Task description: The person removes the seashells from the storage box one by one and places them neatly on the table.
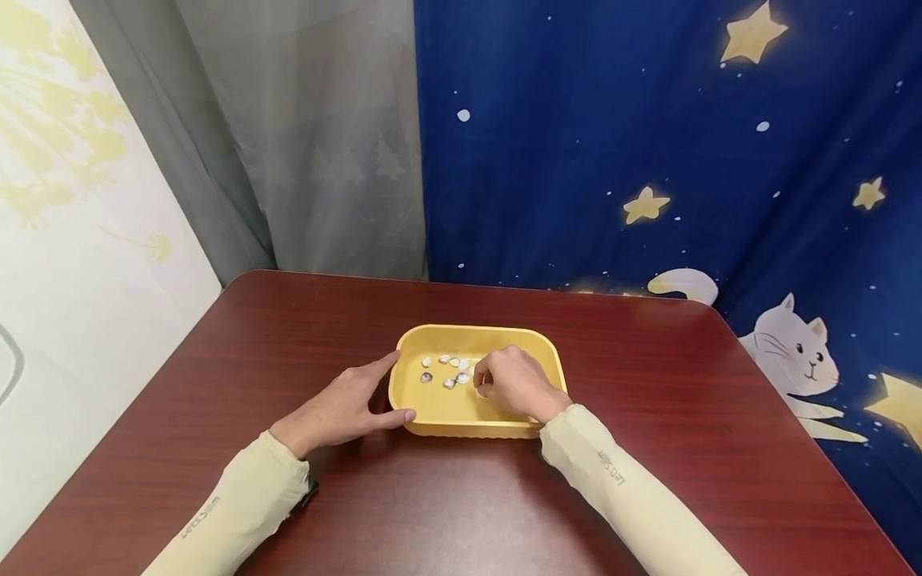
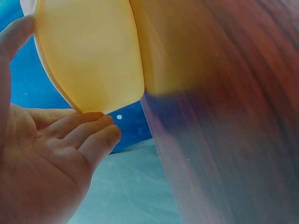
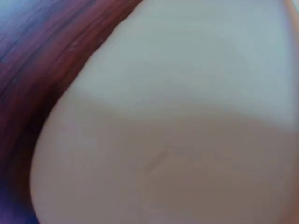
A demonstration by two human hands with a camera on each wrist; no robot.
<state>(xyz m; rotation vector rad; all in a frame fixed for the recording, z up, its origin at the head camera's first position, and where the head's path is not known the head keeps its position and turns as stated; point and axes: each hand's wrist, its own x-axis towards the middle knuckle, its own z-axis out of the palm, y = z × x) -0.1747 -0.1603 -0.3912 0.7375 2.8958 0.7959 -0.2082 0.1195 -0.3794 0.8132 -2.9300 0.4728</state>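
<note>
A yellow plastic tub point(image 1: 471, 430) stands on the table, with several small white and grey pieces point(image 1: 426, 377) that look like seashells lying inside it. My left hand point(image 1: 349, 404) spans the tub's left end, its thumb near the front corner and its fingers near the back one. In the left wrist view the fingers point(image 2: 96, 133) lie nearly straight against the tub's wall point(image 2: 93, 56). My right hand point(image 1: 515, 380) reaches down into the tub's right part with bent fingers, close to the shells. Its fingertips are partly hidden, so whether they pinch a shell cannot be told.
The tub rests on a dark red wooden table point(image 1: 648, 384). Behind the table hang a grey curtain point(image 1: 324, 144) and a blue star-patterned curtain point(image 1: 540, 144). A white panel point(image 1: 72, 240) is at the left. A blurred pale surface fills most of the right wrist view.
</note>
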